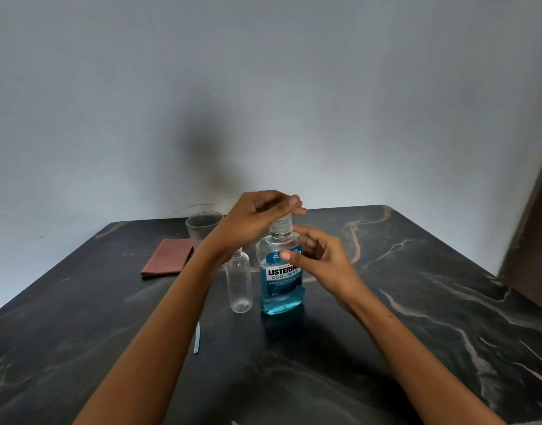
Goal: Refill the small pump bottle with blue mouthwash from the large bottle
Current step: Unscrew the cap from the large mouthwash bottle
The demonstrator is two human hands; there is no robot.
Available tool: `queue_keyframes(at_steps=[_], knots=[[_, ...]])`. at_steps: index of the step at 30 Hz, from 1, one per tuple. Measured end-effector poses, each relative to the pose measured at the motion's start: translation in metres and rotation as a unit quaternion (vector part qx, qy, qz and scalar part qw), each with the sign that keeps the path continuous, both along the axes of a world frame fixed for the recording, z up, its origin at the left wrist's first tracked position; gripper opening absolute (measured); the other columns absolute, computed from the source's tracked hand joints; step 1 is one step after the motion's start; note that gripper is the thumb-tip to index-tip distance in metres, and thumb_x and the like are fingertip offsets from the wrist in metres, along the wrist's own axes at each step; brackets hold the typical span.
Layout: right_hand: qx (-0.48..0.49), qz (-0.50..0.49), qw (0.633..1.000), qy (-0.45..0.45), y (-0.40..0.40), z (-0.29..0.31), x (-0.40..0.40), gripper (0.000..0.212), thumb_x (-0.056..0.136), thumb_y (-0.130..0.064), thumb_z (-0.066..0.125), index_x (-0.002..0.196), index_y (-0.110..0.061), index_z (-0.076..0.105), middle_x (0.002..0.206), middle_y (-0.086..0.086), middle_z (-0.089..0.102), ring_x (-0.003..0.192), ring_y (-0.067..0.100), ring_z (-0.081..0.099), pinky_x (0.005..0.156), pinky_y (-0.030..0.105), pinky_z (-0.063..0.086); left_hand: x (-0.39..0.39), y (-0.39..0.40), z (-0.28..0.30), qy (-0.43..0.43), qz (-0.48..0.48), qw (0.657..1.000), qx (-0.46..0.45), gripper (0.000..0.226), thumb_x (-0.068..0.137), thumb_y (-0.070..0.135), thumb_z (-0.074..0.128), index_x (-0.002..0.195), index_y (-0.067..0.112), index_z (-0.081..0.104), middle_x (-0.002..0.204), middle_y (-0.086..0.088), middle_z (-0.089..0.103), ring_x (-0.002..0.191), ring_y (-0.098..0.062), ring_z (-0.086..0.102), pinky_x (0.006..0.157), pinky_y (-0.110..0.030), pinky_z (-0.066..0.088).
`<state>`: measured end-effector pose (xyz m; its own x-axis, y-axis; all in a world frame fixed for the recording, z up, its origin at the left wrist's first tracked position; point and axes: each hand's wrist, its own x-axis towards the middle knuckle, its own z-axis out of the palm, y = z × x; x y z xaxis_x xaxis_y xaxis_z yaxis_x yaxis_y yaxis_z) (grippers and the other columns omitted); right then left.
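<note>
The large mouthwash bottle (282, 289) stands upright mid-table, about two-thirds full of blue liquid, its clear cap (281, 224) on. My left hand (254, 222) arches over the cap with its fingertips closed on the top. My right hand (321, 259) holds the bottle's shoulder, thumb on the label and fingers curled round the right side. The small clear bottle (239, 282) stands empty and open-necked just left of the large one. A thin pump tube (196, 338) lies on the table nearer me, its upper end hidden under my left forearm.
A frosted drinking glass (202, 228) stands behind my left wrist. A folded reddish cloth (168, 257) lies at the back left. The dark marble table (417, 302) ends at a grey wall behind. A brown door edge (536, 234) is at the right.
</note>
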<state>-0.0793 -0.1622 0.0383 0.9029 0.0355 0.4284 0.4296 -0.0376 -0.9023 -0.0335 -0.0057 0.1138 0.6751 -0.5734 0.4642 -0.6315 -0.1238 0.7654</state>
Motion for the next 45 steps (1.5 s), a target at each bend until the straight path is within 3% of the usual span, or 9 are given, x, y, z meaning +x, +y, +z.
queue_keyframes(at_steps=[2, 6, 11, 15, 24, 31, 37, 40, 45], knots=[[-0.007, 0.019, 1.000, 0.001, -0.002, 0.001, 0.000, 0.044, 0.075, -0.017, 0.074, 0.117, -0.010, 0.063, 0.110, 0.005, 0.072, 0.104, 0.018, 0.068, 0.084, 0.026, 0.056, 0.002, -0.014, 0.003, 0.051, -0.032, 0.998, -0.018, 0.048, 0.085, 0.055, 0.045, 0.099, 0.017, 0.071, 0.097, 0.001, 0.076, 0.098, -0.012, 0.069, 0.094, -0.029, 0.051], [-0.023, 0.035, 0.999, 0.023, -0.007, 0.005, 0.000, 0.035, 0.075, -0.021, 0.075, 0.106, -0.008, 0.067, 0.105, 0.008, 0.073, 0.102, 0.021, 0.068, 0.082, 0.027, 0.056, 0.004, -0.032, 0.007, 0.110, -0.075, 0.990, -0.035, 0.052, 0.087, 0.056, 0.046, 0.063, 0.017, 0.070, 0.063, -0.006, 0.072, 0.062, -0.020, 0.070, 0.067, -0.021, 0.055], [-0.022, 0.028, 0.999, 0.031, -0.005, 0.007, -0.001, 0.028, 0.076, -0.011, 0.075, 0.103, -0.010, 0.068, 0.095, 0.004, 0.076, 0.093, 0.017, 0.071, 0.074, 0.023, 0.056, 0.007, -0.042, 0.005, 0.119, -0.001, 0.991, -0.057, 0.063, 0.090, 0.055, 0.049, 0.040, 0.017, 0.047, 0.030, 0.002, 0.039, 0.028, -0.012, 0.038, 0.041, -0.018, 0.040], [-0.047, -0.062, 0.997, 0.017, 0.006, 0.006, 0.000, 0.029, 0.071, -0.013, 0.080, 0.097, -0.015, 0.068, 0.086, -0.005, 0.076, 0.084, 0.007, 0.072, 0.067, 0.016, 0.055, 0.007, -0.053, 0.002, 0.112, 0.119, 0.975, -0.149, 0.061, 0.093, 0.047, 0.050, 0.042, 0.013, 0.046, 0.029, 0.003, 0.039, 0.026, -0.011, 0.037, 0.040, -0.019, 0.040], [-0.061, -0.161, 0.985, 0.012, 0.018, 0.003, -0.006, 0.040, 0.068, -0.015, 0.082, 0.105, -0.011, 0.067, 0.098, 0.003, 0.075, 0.090, 0.012, 0.071, 0.085, 0.034, 0.057, 0.003, -0.068, -0.001, 0.082, 0.252, 0.937, -0.226, 0.060, 0.095, 0.043, 0.049, 0.042, 0.014, 0.047, 0.031, 0.004, 0.043, 0.028, -0.012, 0.043, 0.054, -0.027, 0.043], [-0.105, -0.240, 0.965, -0.005, 0.026, 0.001, -0.009, 0.036, 0.071, -0.015, 0.081, 0.100, -0.024, 0.062, 0.080, -0.022, 0.061, 0.068, -0.013, 0.061, 0.059, 0.002, 0.047, 0.002, -0.073, 0.000, 0.060, 0.302, 0.919, -0.246, 0.062, 0.093, 0.043, 0.051, 0.039, 0.015, 0.048, 0.039, -0.001, 0.049, 0.041, -0.024, 0.052, 0.067, -0.046, 0.055], [-0.130, -0.300, 0.945, -0.017, 0.032, 0.003, -0.012, 0.038, 0.072, -0.017, 0.080, 0.107, -0.015, 0.065, 0.095, -0.003, 0.071, 0.081, 0.005, 0.064, 0.075, 0.024, 0.058, 0.004, -0.075, 0.001, 0.052, 0.329, 0.909, -0.249, 0.062, 0.094, 0.042, 0.050, 0.039, 0.014, 0.047, 0.041, -0.002, 0.051, 0.045, -0.027, 0.055, 0.064, -0.043, 0.055], [-0.152, -0.333, 0.929, -0.055, 0.036, -0.001, -0.014, 0.036, 0.073, -0.014, 0.078, 0.107, -0.009, 0.065, 0.093, 0.000, 0.072, 0.081, 0.010, 0.068, 0.076, 0.033, 0.060, 0.001, -0.076, 0.002, 0.005, 0.388, 0.896, -0.215, 0.066, 0.095, 0.045, 0.046, 0.050, -0.002, 0.056, 0.051, -0.014, 0.060, 0.056, -0.034, 0.061, 0.062, -0.042, 0.052], [-0.157, -0.329, 0.929, -0.066, 0.033, -0.002, -0.012, 0.040, 0.072, -0.022, 0.080, 0.108, -0.011, 0.066, 0.098, 0.002, 0.074, 0.086, 0.012, 0.070, 0.076, 0.031, 0.060, -0.002, -0.071, -0.002, -0.006, 0.338, 0.920, -0.196, 0.069, 0.100, 0.045, 0.031, 0.052, 0.002, 0.054, 0.050, -0.015, 0.058, 0.052, -0.032, 0.059, 0.060, -0.036, 0.050]])
